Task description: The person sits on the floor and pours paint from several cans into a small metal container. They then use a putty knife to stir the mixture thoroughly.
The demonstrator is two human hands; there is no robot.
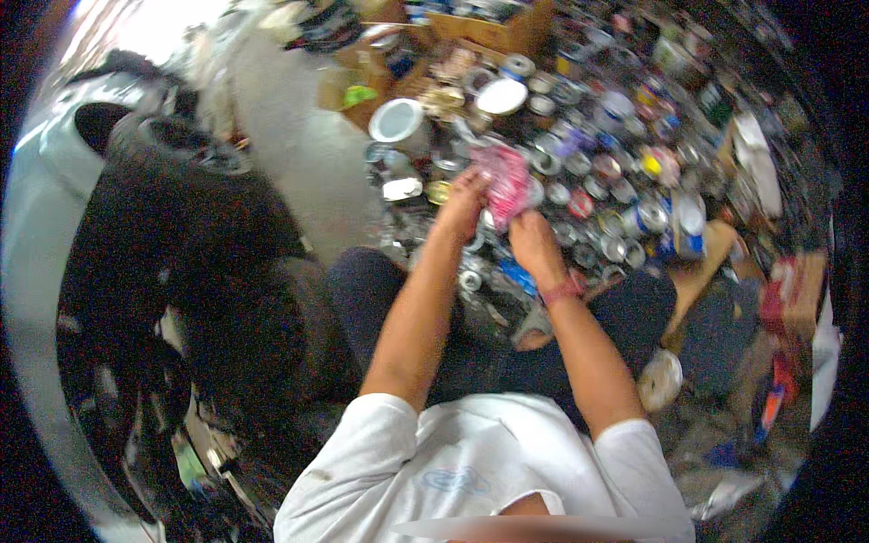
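Note:
A crumpled pink and white piece, which looks like a plastic bag (509, 181), is held up in front of me over a heap of cans. My left hand (465, 201) grips its left edge, fingers bent around it. Closed below its lower right end is my right hand (536, 244), with a reddish band (565, 288) at the wrist. Blur hides the exact hold of the fingertips. Beneath both hands lie many loose cans (580, 204) and a blue crumpled piece (518, 276).
A white bucket (396, 121) stands at the heap's left edge, near a white round lid (501, 96). Cardboard boxes (493, 34) are behind. Dark tires (172, 217) stand on my left, beside grey floor (285, 109). A red box (792, 294) sits at the right.

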